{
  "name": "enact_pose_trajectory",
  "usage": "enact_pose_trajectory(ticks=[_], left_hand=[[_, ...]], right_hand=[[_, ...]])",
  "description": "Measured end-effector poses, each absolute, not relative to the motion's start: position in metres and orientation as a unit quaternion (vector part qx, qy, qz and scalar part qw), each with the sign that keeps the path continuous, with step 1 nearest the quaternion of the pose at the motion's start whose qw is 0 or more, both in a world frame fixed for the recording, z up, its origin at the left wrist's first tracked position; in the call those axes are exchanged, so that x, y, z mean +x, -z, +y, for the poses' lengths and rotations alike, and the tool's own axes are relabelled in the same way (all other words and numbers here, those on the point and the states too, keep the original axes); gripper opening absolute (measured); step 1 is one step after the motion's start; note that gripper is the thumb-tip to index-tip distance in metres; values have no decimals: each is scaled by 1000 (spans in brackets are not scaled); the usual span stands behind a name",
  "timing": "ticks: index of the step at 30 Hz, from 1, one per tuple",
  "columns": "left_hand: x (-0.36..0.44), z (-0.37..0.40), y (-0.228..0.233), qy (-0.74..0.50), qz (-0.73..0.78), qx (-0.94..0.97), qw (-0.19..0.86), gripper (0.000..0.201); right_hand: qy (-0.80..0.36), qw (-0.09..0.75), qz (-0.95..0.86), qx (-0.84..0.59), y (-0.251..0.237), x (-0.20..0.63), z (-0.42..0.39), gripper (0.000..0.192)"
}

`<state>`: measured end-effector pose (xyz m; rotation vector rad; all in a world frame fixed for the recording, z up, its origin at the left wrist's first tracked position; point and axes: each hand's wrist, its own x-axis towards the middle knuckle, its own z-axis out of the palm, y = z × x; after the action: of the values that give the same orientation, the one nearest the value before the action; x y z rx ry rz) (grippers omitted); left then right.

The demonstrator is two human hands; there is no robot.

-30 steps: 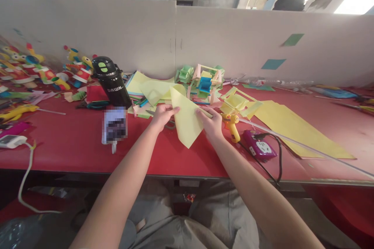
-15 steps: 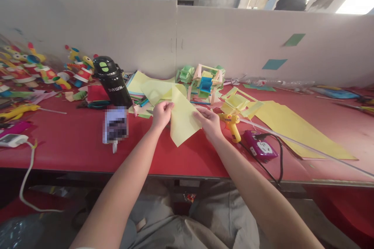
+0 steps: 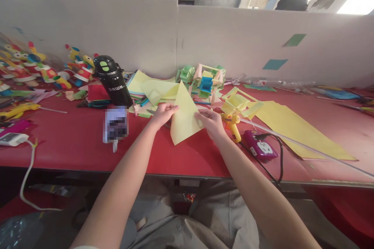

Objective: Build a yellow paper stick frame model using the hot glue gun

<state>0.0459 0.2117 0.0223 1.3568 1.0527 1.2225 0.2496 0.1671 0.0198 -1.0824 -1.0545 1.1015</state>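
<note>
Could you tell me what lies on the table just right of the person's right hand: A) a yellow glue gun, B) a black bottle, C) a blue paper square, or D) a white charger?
A: the yellow glue gun lies right beside the right hand, which holds the yellow paper.

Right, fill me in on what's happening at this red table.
A person seated at the red table holds a folded sheet of yellow paper between both hands: the left hand pinches its left edge, the right hand grips its right side. The sheet stands tilted, one corner pointing up, above the tabletop. Just right of the hands lie a yellow glue gun and a purple power socket. A black bottle, more yellow sheets and paper models sit around.
</note>
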Motion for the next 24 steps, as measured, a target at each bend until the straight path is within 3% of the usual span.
enact_pose_trajectory(ticks=[3,10,17,24], left_hand=[[47,210,-23,-509,430,566,486,25],[46,209,-25,-523,494,602,346,33],[48,215,-19,-523,397,603,454,23],[48,213,-20,-510,481,640,315,29]], right_hand=[[-466,609,-438,-469,-18,249,169,36],[-463,622,-439,-454,-18,247,167,36],[-416,651,-440,-456,-22,249,167,37],[-424,656,-441,-443,-19,250,169,34]])
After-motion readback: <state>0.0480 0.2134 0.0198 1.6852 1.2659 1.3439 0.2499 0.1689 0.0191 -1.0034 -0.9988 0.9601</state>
